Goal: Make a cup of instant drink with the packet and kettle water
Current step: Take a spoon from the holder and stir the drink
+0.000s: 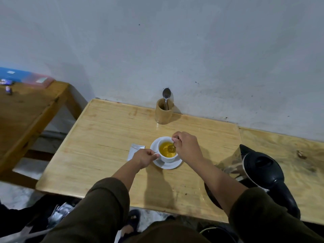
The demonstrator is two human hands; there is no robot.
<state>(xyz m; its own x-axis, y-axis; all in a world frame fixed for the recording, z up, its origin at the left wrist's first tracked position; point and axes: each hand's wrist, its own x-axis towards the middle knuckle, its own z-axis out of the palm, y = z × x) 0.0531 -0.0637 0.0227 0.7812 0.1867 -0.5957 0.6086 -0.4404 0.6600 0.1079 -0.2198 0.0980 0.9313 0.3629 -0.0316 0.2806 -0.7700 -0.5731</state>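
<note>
A white cup [168, 159] full of yellow drink stands on a white saucer [171, 165] in the middle of the light wooden table [105, 137]. My left hand [144, 157] grips the cup's handle on its left side. My right hand [186, 146] pinches a small spoon [171, 148] whose bowl dips into the drink. The torn silver packet [135, 149] lies flat just left of the saucer, partly behind my left hand. The steel kettle [259, 169] with a black lid and handle stands to the right, near the table's front edge.
A wooden holder [164, 112] with one spoon [166, 95] stands at the back by the wall. A second, darker table [26, 111] with small items and a blue box [15, 74] sits to the left. My feet and dark objects lie below the table's front edge.
</note>
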